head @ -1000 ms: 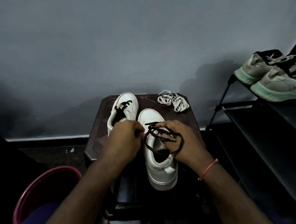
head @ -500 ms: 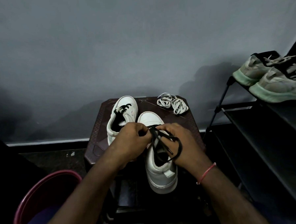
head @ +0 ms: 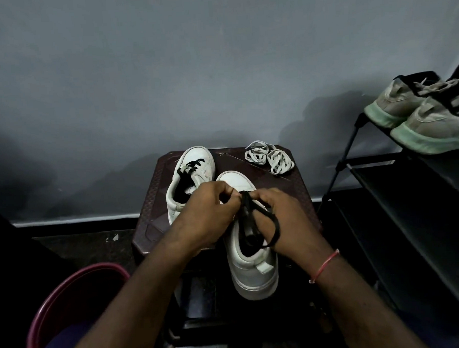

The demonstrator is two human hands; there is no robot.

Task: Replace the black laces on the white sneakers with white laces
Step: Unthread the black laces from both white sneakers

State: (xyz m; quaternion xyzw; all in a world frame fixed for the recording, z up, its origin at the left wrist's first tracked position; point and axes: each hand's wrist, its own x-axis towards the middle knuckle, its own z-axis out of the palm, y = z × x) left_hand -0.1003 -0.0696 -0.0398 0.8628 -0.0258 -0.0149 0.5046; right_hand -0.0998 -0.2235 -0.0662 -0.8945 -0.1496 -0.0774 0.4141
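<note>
Black lace [head: 275, 226] is being bunched up over the nearer white sneaker [head: 252, 275], and both hands are holding it. The left hand [head: 204, 217] is pinching the top of the bunch with curled fingertips, while the right hand [head: 288, 218] is curling round the strands, one loop drooping below its palm. Compared with a second ago, the hands are sitting closer together. The lace, spread then in wide slack loops between them, is now drawing into a tight hank at their meeting point. Judging from that, this lace is probably already free of its eyelets and is being tidied for setting aside, though the hands are hiding the eyelet rows. Just beside it, the farther white sneaker [head: 196, 173] is still wearing its dark lacing [head: 193, 165] across the tongue, so that half of the removal seems to be waiting. The white laces [head: 268, 158] are lying untouched in two coils at the back right of the dark stool [head: 151, 202], which is carrying both sneakers. Off to the right, grey shoes [head: 427, 118] are resting on a black rack [head: 399, 191].
</note>
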